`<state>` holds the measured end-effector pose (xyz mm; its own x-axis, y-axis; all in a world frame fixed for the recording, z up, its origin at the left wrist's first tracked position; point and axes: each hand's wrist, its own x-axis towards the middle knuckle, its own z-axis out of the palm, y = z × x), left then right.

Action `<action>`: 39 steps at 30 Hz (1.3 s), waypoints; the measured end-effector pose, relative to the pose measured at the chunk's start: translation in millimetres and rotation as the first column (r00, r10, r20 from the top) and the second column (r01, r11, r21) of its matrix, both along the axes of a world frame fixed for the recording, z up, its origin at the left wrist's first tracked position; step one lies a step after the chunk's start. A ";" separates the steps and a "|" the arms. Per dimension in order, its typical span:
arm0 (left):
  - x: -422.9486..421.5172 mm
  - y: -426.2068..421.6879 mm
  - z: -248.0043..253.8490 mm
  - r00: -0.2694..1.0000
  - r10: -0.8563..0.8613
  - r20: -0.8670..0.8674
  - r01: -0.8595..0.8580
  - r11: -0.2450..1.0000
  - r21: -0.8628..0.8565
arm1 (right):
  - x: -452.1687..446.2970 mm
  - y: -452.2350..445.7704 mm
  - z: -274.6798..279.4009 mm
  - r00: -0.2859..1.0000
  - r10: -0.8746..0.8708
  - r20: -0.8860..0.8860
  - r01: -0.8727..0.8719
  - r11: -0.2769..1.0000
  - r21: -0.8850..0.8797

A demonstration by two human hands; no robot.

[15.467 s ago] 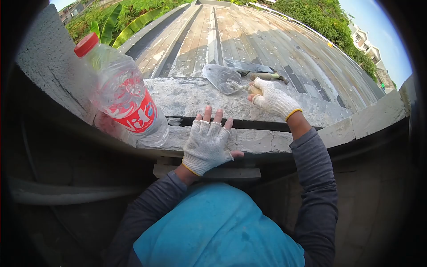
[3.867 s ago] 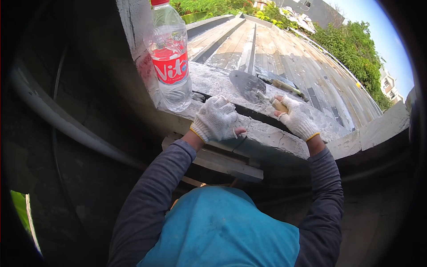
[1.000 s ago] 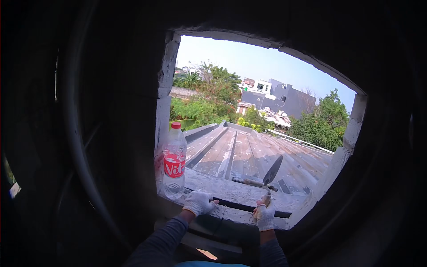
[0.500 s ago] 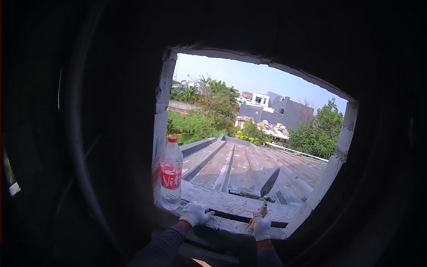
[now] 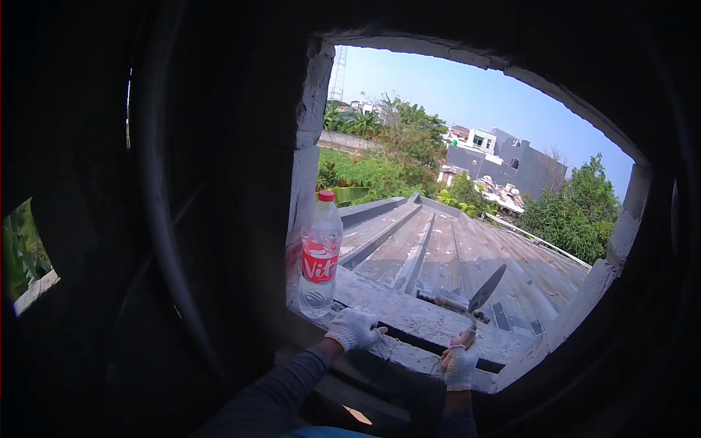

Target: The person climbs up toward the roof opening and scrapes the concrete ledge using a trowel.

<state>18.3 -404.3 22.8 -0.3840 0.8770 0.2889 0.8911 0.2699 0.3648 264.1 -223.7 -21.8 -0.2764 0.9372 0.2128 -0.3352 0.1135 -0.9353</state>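
Observation:
My right hand [image 5: 459, 362], in a white fingerless glove, is closed round the handle of a trowel [image 5: 486, 289]. The trowel's blade points up and to the right above the ledge. On the near edge of the opening rests my left hand [image 5: 355, 328], gloved the same way, with its thumb out to the right and its other fingers bent over the edge, partly hidden. Just behind it a clear plastic bottle [image 5: 320, 255] with a red cap and red label stands upright in the left corner. A second tool [image 5: 445, 300] lies on the far side of the ledge.
A rough block-edged opening [image 5: 305, 146] frames the view, with dark wall around it. A dark gap runs along the concrete ledge [image 5: 394, 303]. Beyond lies a ribbed sloping roof [image 5: 467, 252], then trees and buildings. A pipe [image 5: 157, 190] runs down the left wall.
Earlier the view looked down and the trowel lay flat on the ledge under my right hand; now its blade is raised. My left hand, first spread flat, has its fingers bent. The view has since lifted.

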 end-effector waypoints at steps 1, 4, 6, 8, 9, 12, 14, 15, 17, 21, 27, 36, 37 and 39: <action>-0.4 0.2 -1.1 1.000 -0.004 0.002 0.004 1.000 0.000 | -0.1 -1.1 -0.3 1.000 -0.014 -0.023 0.014 1.000 0.010; -0.1 1.2 -2.4 1.000 0.001 0.014 -0.001 1.000 -0.001 | 3.3 -4.1 1.8 1.000 0.008 -0.015 -0.007 1.000 0.028; -0.8 1.9 -2.5 1.000 0.011 -0.003 -0.011 1.000 -0.007 | 2.7 -7.6 5.2 1.000 0.008 -0.014 -0.008 1.000 0.007; 0.8 1.9 -1.5 1.000 0.014 -0.017 -0.014 1.000 0.004 | 1.6 -11.0 8.2 0.999 -0.025 -0.031 0.026 0.999 0.039; -0.9 3.0 -2.8 0.999 0.020 -0.024 -0.021 1.000 -0.007 | 0.9 -12.0 8.3 0.999 -0.019 -0.038 0.020 0.999 0.028; -3.0 5.6 -8.6 1.000 -0.010 -0.022 0.011 0.999 0.036 | -0.3 -15.2 9.9 0.999 -0.042 -0.034 0.044 0.998 0.052; -3.5 6.1 -9.7 1.000 -0.017 -0.025 0.017 0.999 0.034 | 0.2 -9.5 2.0 0.999 -0.045 -0.022 0.046 0.997 0.058; -3.3 6.3 -8.1 0.999 -0.030 -0.019 0.031 0.999 0.036 | -0.3 -8.9 0.5 0.999 -0.054 -0.002 0.054 0.996 0.069; -2.9 5.9 -5.4 0.999 -0.032 0.000 0.032 0.999 0.019 | -1.4 -11.1 0.6 0.998 -0.068 -0.014 0.069 0.996 0.063; -5.7 5.4 -1.5 0.998 -0.055 -0.007 0.056 0.998 0.034 | -4.9 -6.2 -3.6 0.991 -0.119 -0.053 0.123 0.990 0.074; -5.9 2.9 -1.7 0.995 -0.101 -0.014 0.102 0.991 0.091 | -1.6 -9.6 -2.8 0.980 -0.196 -0.011 0.197 0.979 0.051; -13.7 7.1 -11.3 0.990 -0.138 0.013 0.136 0.984 0.115 | 4.0 -13.5 3.2 0.970 -0.228 0.079 0.228 0.974 0.020; -13.1 6.7 -10.3 0.990 -0.143 -0.003 0.142 0.984 0.108 | 6.2 -8.7 0.0 0.971 -0.236 0.044 0.235 0.972 0.026; -13.7 5.1 -10.7 0.986 -0.160 0.034 0.156 0.981 0.115 | 3.8 -5.7 -1.5 0.968 -0.251 0.015 0.250 0.968 0.028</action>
<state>4.6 -399.2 12.1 -0.2573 0.8907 0.3748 0.9022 0.0824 0.4235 267.9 -229.4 -23.3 -0.0374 0.9713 0.2349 -0.2757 0.2159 -0.9367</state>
